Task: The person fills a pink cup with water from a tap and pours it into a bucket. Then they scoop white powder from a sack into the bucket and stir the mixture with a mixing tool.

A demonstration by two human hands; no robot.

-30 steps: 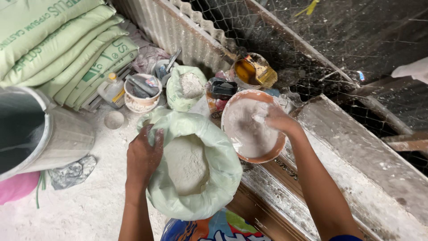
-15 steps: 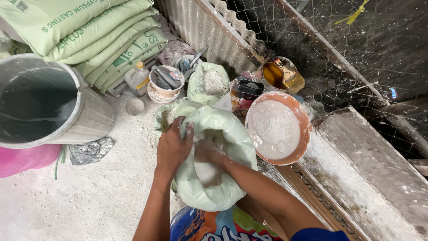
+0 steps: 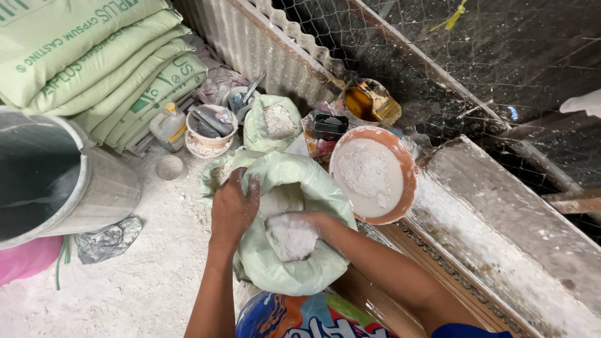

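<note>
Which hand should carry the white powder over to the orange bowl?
Probably the right hand: it is down inside the open green bag, coated in white powder, on the side nearer the orange bowl. The left hand grips the bag's rim.

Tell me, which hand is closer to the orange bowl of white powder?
Right. The right hand is inside the green sack, scooping powder just below the orange bowl. The left hand grips the sack's far edge, farther away.

The left hand point(image 3: 233, 209) grips the rim of an open green sack point(image 3: 313, 188). The right hand point(image 3: 293, 235), coated white, is sunk in its powder point(image 3: 278, 201). An orange bowl point(image 3: 407, 169) of powder sits just beside.
</note>
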